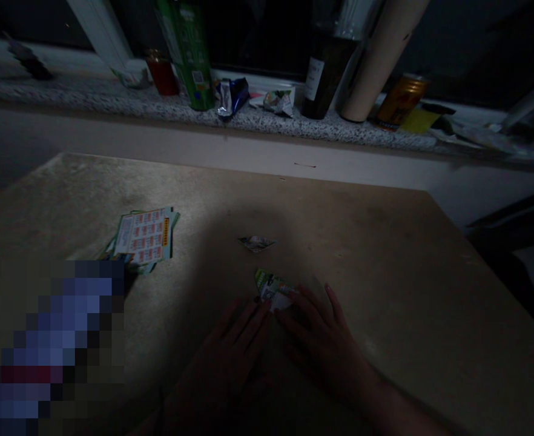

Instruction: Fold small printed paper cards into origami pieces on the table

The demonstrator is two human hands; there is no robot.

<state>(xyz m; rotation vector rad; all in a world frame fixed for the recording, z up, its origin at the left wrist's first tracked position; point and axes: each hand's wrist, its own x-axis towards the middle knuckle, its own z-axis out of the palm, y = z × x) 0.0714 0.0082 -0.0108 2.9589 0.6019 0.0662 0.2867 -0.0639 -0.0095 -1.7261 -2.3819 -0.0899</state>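
The left hand and right hand lie flat — fingers spread, tips pressing a little folded paper down.

Along the stone ledge, right of the green carton: blue wrapper, dark bottle, cardboard tube, gold can; left of it, red jar; below it, stack of printed sheets.

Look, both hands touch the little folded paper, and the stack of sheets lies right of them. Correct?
No. The head view shows the stack of sheets left of them. The left hand and right hand do touch the little folded paper.
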